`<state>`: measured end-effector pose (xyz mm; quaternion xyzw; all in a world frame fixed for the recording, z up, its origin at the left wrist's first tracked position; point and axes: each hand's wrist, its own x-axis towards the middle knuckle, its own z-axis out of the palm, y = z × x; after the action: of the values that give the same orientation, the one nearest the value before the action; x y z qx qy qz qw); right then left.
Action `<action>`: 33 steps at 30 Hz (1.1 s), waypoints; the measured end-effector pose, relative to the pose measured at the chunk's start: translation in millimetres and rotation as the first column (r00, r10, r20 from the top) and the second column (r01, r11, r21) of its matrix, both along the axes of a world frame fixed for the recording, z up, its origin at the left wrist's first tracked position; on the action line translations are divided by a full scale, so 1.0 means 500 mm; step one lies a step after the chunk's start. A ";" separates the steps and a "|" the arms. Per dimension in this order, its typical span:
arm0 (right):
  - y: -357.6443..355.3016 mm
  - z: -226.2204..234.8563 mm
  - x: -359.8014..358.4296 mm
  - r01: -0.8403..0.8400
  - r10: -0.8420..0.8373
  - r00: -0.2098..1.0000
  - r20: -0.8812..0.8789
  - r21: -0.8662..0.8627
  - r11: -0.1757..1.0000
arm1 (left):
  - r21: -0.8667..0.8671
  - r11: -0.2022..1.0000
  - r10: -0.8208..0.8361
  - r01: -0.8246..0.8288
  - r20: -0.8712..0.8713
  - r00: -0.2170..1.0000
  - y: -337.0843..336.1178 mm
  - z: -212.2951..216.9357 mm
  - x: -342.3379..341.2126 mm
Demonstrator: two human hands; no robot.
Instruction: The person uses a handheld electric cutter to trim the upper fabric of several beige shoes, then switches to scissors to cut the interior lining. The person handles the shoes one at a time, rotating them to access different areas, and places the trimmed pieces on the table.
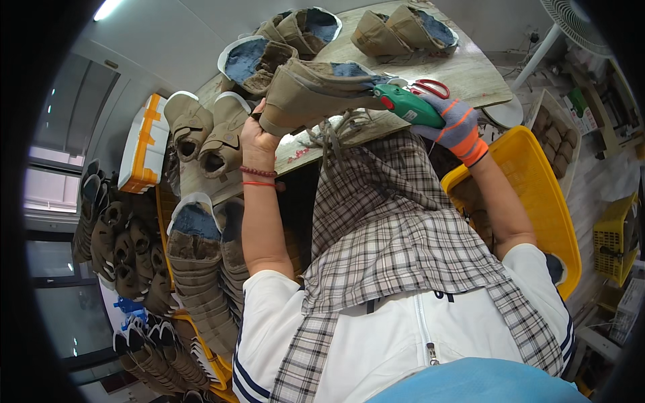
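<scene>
My left hand (pixel 259 138) grips a tan shoe upper (pixel 306 97) with a blue fleecy lining, holding it sideways above the front edge of the table; the other uppers around it have the same colours. A grey and orange glove covers my right hand (pixel 459 127), whose fingers wrap round a green handheld power tool (pixel 411 106) with a red button. The tool's tip, at the right end of the upper, is too small to make out. Red-handled scissors (pixel 431 87) are just behind the tool. Loose strips of trimmed material (pixel 332 132) hang at the table edge below the upper.
Several more uppers (pixel 403 32) stand on the table (pixel 480 77). Stacked uppers (pixel 201 269) are at my left, beside a white and orange box (pixel 144 144). A yellow crate (pixel 561 235) stands close by my right arm. A fan (pixel 579 23) is at the far right.
</scene>
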<state>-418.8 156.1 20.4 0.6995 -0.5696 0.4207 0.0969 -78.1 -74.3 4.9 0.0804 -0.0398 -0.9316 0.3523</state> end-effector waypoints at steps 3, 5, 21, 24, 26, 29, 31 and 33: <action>-0.009 0.000 0.005 -0.035 0.036 0.999 0.002 -0.031 0.999 | 0.000 0.999 0.032 -0.032 0.032 0.999 0.013 0.010 -0.014; -0.018 0.001 0.009 -0.081 0.081 0.997 0.011 -0.006 0.997 | -0.013 0.998 0.062 -0.061 0.062 0.996 0.022 0.020 -0.025; -0.107 -0.046 0.070 -0.071 -0.071 0.723 0.688 0.176 0.982 | -0.995 0.085 0.895 0.056 0.101 0.434 0.048 0.093 -0.152; -0.125 -0.048 0.057 -0.069 -0.123 0.602 0.789 0.205 0.976 | -0.929 0.089 0.908 0.360 0.224 0.355 -0.031 0.096 -0.206; -0.117 -0.049 0.037 -0.056 -0.176 0.596 0.784 0.259 0.964 | -0.832 -0.023 0.936 0.555 0.176 0.303 -0.061 0.099 -0.252; -0.095 -0.060 0.011 -0.007 -0.224 0.574 0.788 0.278 0.960 | -0.308 -0.339 0.922 0.889 -0.299 0.248 -0.069 0.101 -0.299; -0.087 -0.089 -0.008 0.036 -0.227 0.548 0.805 0.249 0.968 | -0.347 -0.425 0.861 0.836 -0.439 0.256 -0.079 0.102 -0.309; -0.080 -0.101 -0.017 0.068 -0.272 0.554 0.787 0.282 0.957 | -0.592 -0.303 0.941 0.747 -0.312 0.135 -0.096 0.084 -0.310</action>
<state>-427.4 116.1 -30.0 0.3726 -0.6570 0.6191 -0.2149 -233.1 -122.2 46.8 0.2968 -0.8689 0.0515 0.3927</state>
